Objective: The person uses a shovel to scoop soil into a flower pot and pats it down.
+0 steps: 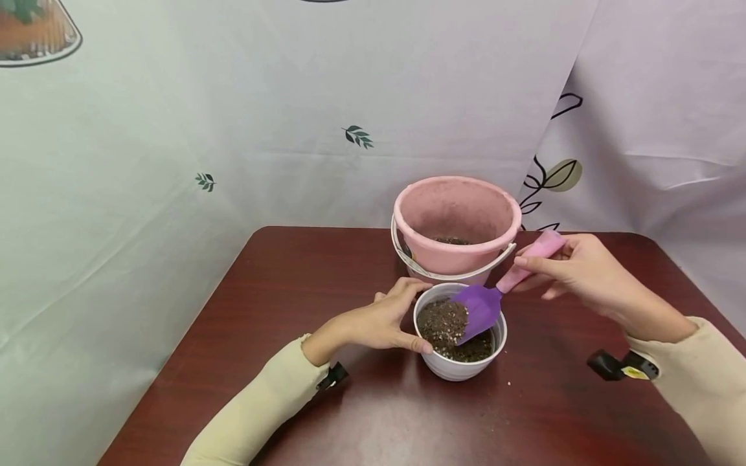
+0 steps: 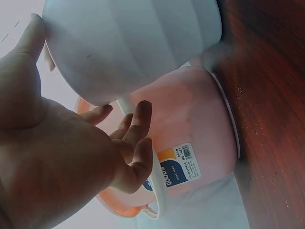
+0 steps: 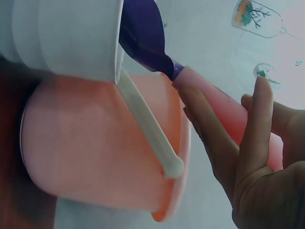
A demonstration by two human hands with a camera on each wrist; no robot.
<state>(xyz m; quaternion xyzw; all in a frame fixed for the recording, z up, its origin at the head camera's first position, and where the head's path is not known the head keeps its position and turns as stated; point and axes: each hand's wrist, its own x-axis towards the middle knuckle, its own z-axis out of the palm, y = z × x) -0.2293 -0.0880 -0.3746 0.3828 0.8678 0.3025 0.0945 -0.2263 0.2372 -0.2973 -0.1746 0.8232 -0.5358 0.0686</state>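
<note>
In the head view a white flower pot [image 1: 451,370] with dark soil inside stands upright on the table. My left hand [image 1: 379,320] holds the pot at its left side, thumb on the near rim and index finger at the far rim; the other fingers hang loose in the left wrist view. My right hand [image 1: 583,275] grips the pink handle of a garden trowel [image 1: 485,310]. The trowel's purple blade, bearing a heap of soil [image 1: 444,321], tilts down into the pot. In the right wrist view the blade [image 3: 143,33] passes over the pot's rim, its tip hidden.
Right behind the pot is a pink bucket [image 1: 457,259] with soil at its bottom and a white handle hanging in front. Crumbs lie on the dark red table [image 1: 280,285]. Printed white cloth [image 1: 280,116] hangs behind and at the sides.
</note>
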